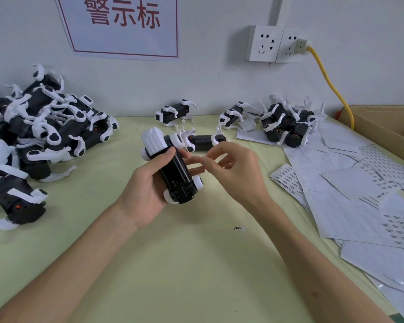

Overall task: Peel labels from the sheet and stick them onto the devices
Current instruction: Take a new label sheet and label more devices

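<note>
While the left hand (147, 192) grips a black-and-white device (173, 170) above the table (173, 264), the right hand (238, 173) touches thumb to forefinger beside it; whether they pinch a label, I cannot tell. Right of them lie label sheets (359, 206), left a pile of devices (44, 131).

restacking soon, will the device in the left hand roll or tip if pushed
Likely light: the left hand alone holds the device. Its boxy black body probably slides rather than rolls. The thin white legs on the piled devices look apt to snag.
</note>
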